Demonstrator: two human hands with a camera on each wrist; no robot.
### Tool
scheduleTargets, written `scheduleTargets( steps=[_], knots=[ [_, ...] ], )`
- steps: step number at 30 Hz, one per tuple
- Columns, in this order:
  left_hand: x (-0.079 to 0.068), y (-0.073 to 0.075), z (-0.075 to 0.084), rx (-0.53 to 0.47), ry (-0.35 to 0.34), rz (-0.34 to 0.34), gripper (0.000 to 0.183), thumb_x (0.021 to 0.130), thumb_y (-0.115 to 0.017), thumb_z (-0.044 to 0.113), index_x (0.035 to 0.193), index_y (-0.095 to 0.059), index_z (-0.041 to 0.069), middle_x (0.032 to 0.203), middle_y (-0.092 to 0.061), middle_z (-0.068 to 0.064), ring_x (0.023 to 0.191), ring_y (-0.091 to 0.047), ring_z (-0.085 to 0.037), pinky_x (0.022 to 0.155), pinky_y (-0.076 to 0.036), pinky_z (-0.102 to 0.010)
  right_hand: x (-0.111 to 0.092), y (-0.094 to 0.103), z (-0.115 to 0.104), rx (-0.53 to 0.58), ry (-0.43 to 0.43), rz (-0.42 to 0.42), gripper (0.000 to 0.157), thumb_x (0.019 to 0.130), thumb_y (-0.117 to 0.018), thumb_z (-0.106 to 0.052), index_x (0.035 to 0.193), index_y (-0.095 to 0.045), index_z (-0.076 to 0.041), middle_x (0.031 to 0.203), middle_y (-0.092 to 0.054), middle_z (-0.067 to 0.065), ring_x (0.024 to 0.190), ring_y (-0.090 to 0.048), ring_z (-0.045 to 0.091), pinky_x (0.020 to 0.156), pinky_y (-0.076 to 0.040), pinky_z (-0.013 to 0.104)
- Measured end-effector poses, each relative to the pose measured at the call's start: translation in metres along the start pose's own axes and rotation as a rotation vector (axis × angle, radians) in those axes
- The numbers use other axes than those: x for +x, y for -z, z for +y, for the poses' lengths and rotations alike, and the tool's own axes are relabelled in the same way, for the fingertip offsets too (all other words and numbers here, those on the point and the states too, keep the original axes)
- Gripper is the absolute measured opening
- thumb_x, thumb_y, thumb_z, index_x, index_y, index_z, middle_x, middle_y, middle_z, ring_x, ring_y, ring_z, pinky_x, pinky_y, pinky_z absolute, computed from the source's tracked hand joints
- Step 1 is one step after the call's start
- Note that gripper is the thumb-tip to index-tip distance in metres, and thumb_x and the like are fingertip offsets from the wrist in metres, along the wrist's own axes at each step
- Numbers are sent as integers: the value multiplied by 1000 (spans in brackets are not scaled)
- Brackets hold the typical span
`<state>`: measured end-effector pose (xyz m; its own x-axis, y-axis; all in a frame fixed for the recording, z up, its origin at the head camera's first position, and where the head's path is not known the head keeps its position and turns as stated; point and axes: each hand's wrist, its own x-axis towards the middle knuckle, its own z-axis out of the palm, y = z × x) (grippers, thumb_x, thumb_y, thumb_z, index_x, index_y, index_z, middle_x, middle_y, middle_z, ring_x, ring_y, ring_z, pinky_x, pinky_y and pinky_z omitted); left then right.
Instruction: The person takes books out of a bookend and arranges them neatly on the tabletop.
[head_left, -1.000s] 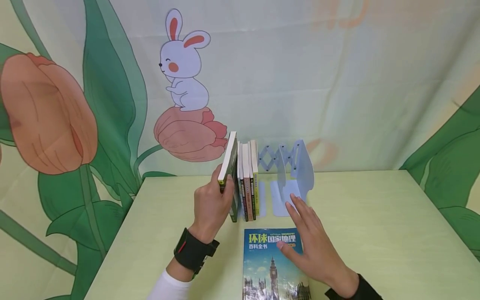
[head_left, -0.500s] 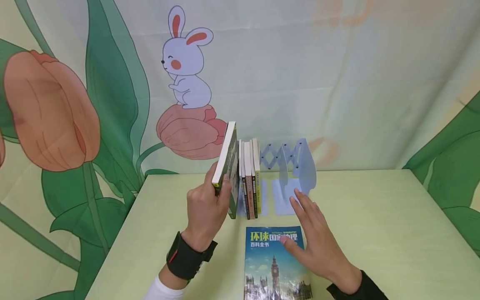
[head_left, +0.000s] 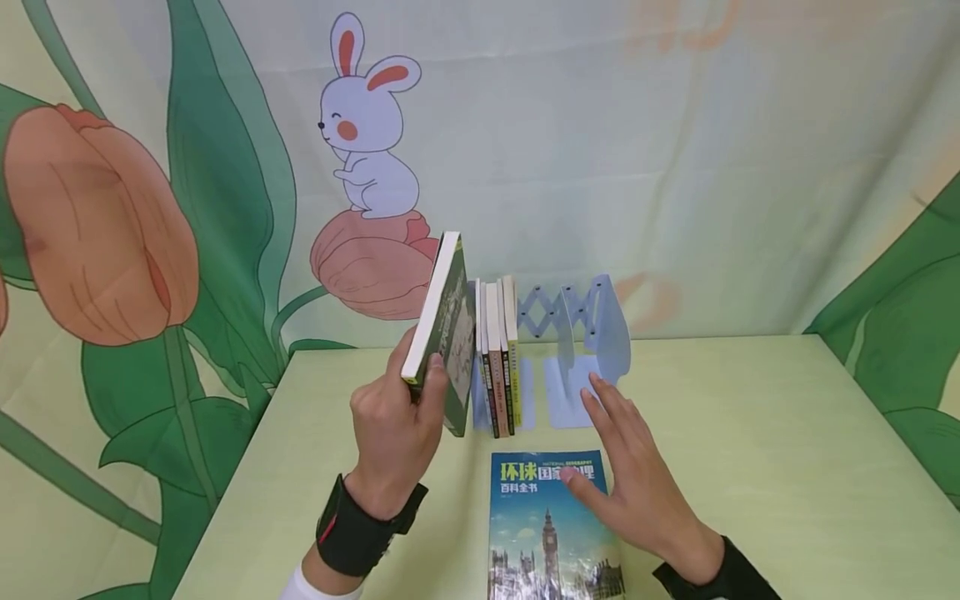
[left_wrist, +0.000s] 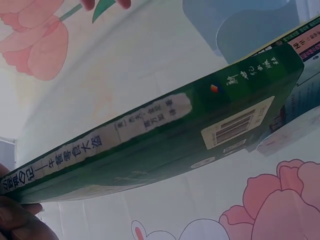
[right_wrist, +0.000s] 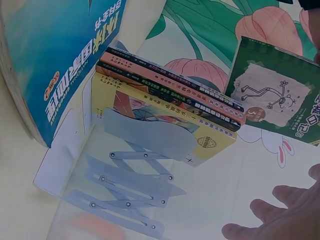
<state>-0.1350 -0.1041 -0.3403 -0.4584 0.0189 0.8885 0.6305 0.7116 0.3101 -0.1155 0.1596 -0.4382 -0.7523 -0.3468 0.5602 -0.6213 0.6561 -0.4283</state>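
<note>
My left hand [head_left: 393,429] grips a green book [head_left: 452,350] by its near upper corner, the thumb on its front cover. The book leans back to the left of several thin upright books [head_left: 498,375]; in the left wrist view its green spine [left_wrist: 165,117] and a barcode show. Those thin books stand in a pale blue expandable bookend [head_left: 615,333], against its left part. My right hand [head_left: 641,492] hovers with spread fingers over the right edge of a large blue book [head_left: 543,546], holding nothing.
The bookend's right section, with crossed scissor links [right_wrist: 145,155], extends to the right of the thin books. All this stands on a pale yellow-green table [head_left: 750,433]. Behind it hangs a cloth [head_left: 750,167] printed with tulips and a rabbit.
My left hand has drawn the green book leftward and up, away from the row, tilting it further so more of its cover shows. The right hand has hardly moved.
</note>
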Motion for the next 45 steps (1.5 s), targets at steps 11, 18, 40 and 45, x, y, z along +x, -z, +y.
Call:
scheduleTargets(
  steps=[11,18,40,45],
  knots=[
    [4,13,11,-36,-125,125,42,103,-48,28,121,-60,-8,99,-74,-22,64,-73,-28,41,-44,-23,5,3,0,31,25,34,84,93,-61,-46,157,-21,-10,164,-19,10,152,-18,26,123,-10,47],
    [4,16,18,-87,-173,130,41,103,-48,26,119,-60,-11,100,-74,-23,63,-73,-28,46,-50,-25,9,6,0,65,62,93,82,96,-52,-53,156,-23,-5,164,-19,12,150,-21,32,108,-24,67],
    [-4,12,25,-533,60,-3,31,94,-53,-1,124,-61,-8,107,-71,-27,96,-74,-22,80,-57,-28,40,40,-19,263,34,117,85,93,-63,-33,157,-12,-10,165,-15,6,145,-28,37,105,-33,70],
    [-5,11,24,-630,126,-51,33,93,-51,-6,124,-60,-9,107,-69,-30,100,-71,-9,80,-57,-25,44,43,-21,289,4,104,87,91,-64,-28,158,-11,-14,165,-15,4,147,-26,36,107,-25,73]
  ],
)
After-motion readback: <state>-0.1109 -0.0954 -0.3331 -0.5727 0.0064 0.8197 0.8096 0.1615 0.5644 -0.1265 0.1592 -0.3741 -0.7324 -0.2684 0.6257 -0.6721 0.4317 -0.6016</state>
